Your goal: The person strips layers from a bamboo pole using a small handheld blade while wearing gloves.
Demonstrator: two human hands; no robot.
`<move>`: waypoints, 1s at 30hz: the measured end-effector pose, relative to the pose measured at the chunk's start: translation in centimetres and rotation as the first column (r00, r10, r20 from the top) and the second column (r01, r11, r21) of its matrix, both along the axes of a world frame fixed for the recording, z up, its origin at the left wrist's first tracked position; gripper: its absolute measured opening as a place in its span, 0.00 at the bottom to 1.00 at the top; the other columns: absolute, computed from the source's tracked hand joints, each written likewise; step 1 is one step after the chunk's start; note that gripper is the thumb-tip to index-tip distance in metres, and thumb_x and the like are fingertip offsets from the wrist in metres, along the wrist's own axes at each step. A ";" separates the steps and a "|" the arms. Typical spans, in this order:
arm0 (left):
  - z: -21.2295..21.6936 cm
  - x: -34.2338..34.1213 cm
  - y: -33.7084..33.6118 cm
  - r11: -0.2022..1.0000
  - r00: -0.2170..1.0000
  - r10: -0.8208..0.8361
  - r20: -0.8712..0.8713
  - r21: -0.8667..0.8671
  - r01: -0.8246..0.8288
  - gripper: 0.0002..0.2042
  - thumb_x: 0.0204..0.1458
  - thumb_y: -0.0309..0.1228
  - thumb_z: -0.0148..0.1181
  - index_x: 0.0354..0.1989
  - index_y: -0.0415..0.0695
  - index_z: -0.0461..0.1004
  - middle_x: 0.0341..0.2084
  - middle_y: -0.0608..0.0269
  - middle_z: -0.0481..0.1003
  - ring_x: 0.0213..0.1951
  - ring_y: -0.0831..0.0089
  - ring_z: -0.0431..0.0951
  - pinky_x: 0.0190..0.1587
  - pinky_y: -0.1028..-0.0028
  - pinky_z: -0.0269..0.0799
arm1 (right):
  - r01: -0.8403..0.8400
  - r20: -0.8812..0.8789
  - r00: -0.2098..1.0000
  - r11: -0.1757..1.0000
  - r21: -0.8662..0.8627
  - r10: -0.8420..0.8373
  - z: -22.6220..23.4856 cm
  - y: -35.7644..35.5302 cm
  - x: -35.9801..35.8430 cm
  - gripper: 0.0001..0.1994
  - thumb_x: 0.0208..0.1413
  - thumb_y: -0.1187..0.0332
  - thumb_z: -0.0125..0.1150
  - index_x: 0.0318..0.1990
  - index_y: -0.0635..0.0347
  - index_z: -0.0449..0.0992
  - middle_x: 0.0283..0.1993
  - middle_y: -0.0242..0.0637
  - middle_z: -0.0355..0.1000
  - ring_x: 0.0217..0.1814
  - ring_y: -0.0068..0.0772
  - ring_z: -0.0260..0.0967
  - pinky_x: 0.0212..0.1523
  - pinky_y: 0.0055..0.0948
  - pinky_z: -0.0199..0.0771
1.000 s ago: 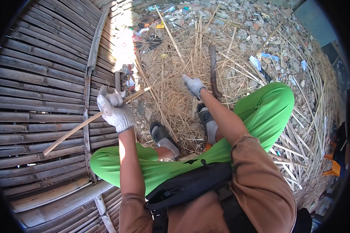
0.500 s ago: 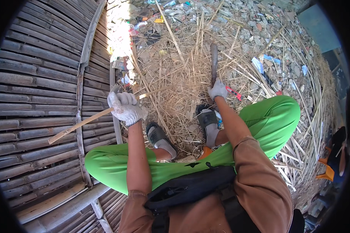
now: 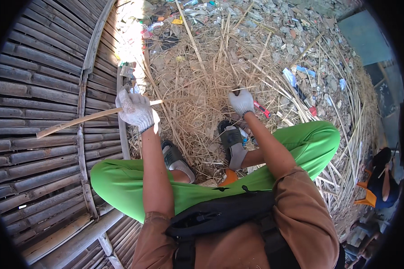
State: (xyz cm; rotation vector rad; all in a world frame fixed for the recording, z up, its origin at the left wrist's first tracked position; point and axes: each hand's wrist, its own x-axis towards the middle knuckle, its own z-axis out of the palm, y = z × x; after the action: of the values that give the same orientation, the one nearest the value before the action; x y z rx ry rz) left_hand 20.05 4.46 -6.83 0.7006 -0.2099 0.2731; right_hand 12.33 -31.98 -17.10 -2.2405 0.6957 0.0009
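Note:
My left hand (image 3: 136, 109), in a whitish work glove, is closed around a long split bamboo strip (image 3: 78, 121). One end of the strip points left over the slatted bamboo wall; the other sticks out past my fingers to the right. My gloved right hand (image 3: 241, 102) is wrapped around the handle of a long-bladed knife, of which a dark bit (image 3: 236, 92) shows at the fist. Its blade is hard to make out now, perhaps turned edge-on or blurred. Near that wrist, a red and black cutter-like tool (image 3: 261, 109) lies on the litter.
Slatted bamboo (image 3: 36, 105) fills the left side. Straw and bamboo shavings (image 3: 197, 89) cover the ground around my sandalled feet (image 3: 231, 141). Scattered rubbish lies farther off, and bamboo strips (image 3: 345, 148) pile up at right. Another person sits beside an orange chair (image 3: 367, 196) at far right.
The knife's dark blade, plainly seen pointing away before, no longer shows its flat side. My left hand has tilted the bamboo strip, its left end rising. The whole view has shifted slightly.

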 end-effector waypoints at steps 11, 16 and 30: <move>-4.0 1.7 2.8 0.978 0.980 0.060 -0.188 -0.186 -0.095 0.15 0.70 0.47 0.45 0.33 0.53 0.66 0.12 0.72 0.65 0.10 0.74 0.63 0.14 0.68 0.62 | -0.584 -0.308 0.780 0.811 -0.045 0.545 0.3 5.8 -7.0 0.25 0.71 0.46 0.49 0.52 0.60 0.81 0.48 0.58 0.82 0.53 0.63 0.80 0.57 0.53 0.79; -3.5 0.5 1.3 0.962 0.957 0.232 -0.174 -0.106 -0.253 0.16 0.69 0.47 0.47 0.42 0.48 0.74 0.13 0.71 0.67 0.09 0.75 0.63 0.12 0.72 0.59 | -0.526 -0.381 0.800 0.848 -0.071 0.464 -4.0 1.9 -5.8 0.26 0.69 0.46 0.50 0.50 0.60 0.84 0.49 0.58 0.82 0.56 0.62 0.79 0.61 0.53 0.77; -0.3 -1.8 2.3 0.682 0.534 0.680 -0.503 0.167 -0.712 0.07 0.61 0.41 0.60 0.34 0.57 0.71 0.16 0.74 0.59 0.14 0.74 0.59 0.16 0.70 0.53 | -0.606 -0.274 0.752 0.792 0.070 0.599 -0.2 7.4 -7.1 0.27 0.70 0.47 0.49 0.53 0.65 0.82 0.51 0.61 0.81 0.56 0.64 0.80 0.61 0.54 0.78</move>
State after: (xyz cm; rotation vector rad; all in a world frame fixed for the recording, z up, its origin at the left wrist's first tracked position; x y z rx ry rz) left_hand 18.23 6.75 -7.09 0.7502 0.6526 0.8456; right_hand 5.27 -24.61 -17.32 -2.4169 0.0728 0.6525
